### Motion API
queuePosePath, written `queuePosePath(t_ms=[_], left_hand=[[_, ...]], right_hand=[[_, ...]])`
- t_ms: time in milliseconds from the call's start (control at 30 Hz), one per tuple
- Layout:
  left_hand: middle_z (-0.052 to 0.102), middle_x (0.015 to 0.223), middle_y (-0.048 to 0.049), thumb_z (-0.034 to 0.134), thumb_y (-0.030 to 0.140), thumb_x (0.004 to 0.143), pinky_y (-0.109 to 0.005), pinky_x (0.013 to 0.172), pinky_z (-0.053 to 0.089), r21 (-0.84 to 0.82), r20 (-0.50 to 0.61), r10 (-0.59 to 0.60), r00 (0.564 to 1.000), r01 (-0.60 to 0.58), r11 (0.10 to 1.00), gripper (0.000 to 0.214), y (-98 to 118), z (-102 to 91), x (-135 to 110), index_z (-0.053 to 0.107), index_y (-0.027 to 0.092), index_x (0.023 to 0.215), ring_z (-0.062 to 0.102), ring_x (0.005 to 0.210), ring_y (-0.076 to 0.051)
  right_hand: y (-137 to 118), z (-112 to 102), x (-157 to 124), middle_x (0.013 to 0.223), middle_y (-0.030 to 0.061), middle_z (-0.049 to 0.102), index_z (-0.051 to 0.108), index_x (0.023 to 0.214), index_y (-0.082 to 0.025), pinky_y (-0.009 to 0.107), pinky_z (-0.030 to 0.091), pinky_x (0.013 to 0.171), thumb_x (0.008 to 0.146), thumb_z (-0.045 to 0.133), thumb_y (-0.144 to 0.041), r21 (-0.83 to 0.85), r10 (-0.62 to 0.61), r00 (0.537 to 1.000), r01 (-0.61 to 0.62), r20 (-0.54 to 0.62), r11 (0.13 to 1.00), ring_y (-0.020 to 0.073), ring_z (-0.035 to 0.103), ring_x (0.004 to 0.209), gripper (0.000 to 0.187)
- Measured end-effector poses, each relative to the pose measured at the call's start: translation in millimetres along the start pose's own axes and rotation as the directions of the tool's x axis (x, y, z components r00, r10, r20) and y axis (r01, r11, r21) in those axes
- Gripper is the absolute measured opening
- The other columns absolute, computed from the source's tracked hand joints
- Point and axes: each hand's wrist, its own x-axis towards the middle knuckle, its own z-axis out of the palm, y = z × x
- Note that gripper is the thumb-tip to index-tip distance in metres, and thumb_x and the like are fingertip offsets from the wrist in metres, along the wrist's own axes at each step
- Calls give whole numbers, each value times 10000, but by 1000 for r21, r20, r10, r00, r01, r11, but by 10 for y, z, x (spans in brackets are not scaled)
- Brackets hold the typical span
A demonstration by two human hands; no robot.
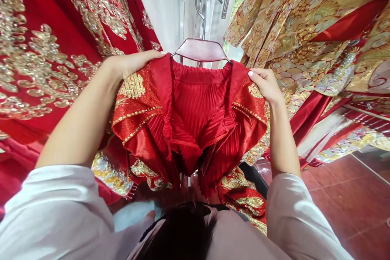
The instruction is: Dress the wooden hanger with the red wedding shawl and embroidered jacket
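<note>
A red pleated skirt (195,105) with gold embroidery hangs from a pink hanger (201,50) with a metal hook. My left hand (134,63) grips the skirt's waistband at the left end of the hanger, fingers closed over the cloth. At the right end my right hand (265,83) pinches the waistband too. The skirt's folds droop between my two arms toward my chest.
A red garment with heavy gold embroidery (51,48) hangs close on the left. Gold and red embroidered robes (319,40) hang on the right. A white door or window frame (170,4) stands behind the hanger. Red floor tiles (344,195) show at the lower right.
</note>
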Motion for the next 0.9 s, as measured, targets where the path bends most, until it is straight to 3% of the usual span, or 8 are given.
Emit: queuePosePath(t_ms=[100,167,267,300,367,533,733,900], left_hand=[[627,850,-56,316,515,935,-496,990,337,26,192,23,981,-28,999,563,1,9,-73,588,25,888,599,1000,-231],[596,948,-77,346,518,920,-496,986,332,183,-37,133,990,-124,975,544,-10,65,-290,556,16,933,552,1053,-235],[575,1033,-108,450,557,850,-507,1007,310,420,-484,277,830,-58,906,494,-94,308,-851,546,85,960,507,1080,-264],[579,988,-110,465,576,822,-496,976,340,481,-537,304,787,-11,877,473,-143,429,-1057,553,119,905,517,1044,-283],[569,808,-91,522,589,762,-438,824,418,534,-493,235,838,79,842,430,-257,696,-1413,537,161,808,556,885,-295],[464,621,-36,535,389,756,-308,547,332,473,-284,102,953,47,880,294,-424,1156,-1782,342,219,613,519,669,-234],[295,508,12,509,243,695,-291,520,330,193,-251,326,912,-283,940,337,-259,1157,-1884,209,217,546,387,518,-155],[325,539,26,532,306,739,-273,516,334,31,-313,253,915,-256,966,311,-366,1163,-1894,286,214,572,355,512,-130]], right_hand=[[-200,34,-136,780,33,625,660,828,-187,319,475,744,814,580,-487,-169,-83,974,47,-210,984,177,591,816,311],[-388,155,-415,837,59,636,644,843,-196,358,467,803,823,582,-423,-341,-199,870,39,-450,939,207,592,883,236],[-563,517,-1033,695,43,594,573,709,-206,347,459,725,841,553,-330,-484,-321,721,-23,-614,875,186,568,709,182],[-557,668,-1238,650,27,572,551,689,-208,325,451,653,834,557,-323,-462,-258,765,-59,-591,885,169,542,628,185],[-453,958,-1555,728,39,596,573,801,-198,309,450,608,795,591,-369,-416,-65,829,-209,-555,885,170,548,629,172],[-288,1360,-1663,567,-8,482,428,588,-210,267,383,519,723,593,-380,-151,326,829,-432,-455,889,136,445,528,272],[-918,1723,-1439,488,-26,297,211,530,-214,271,301,540,704,453,-205,-166,-9,997,-5,-80,986,122,326,502,299],[-635,1945,-1479,505,-29,302,207,530,-208,268,239,527,654,455,-187,-154,186,982,-177,46,972,113,313,513,278]])
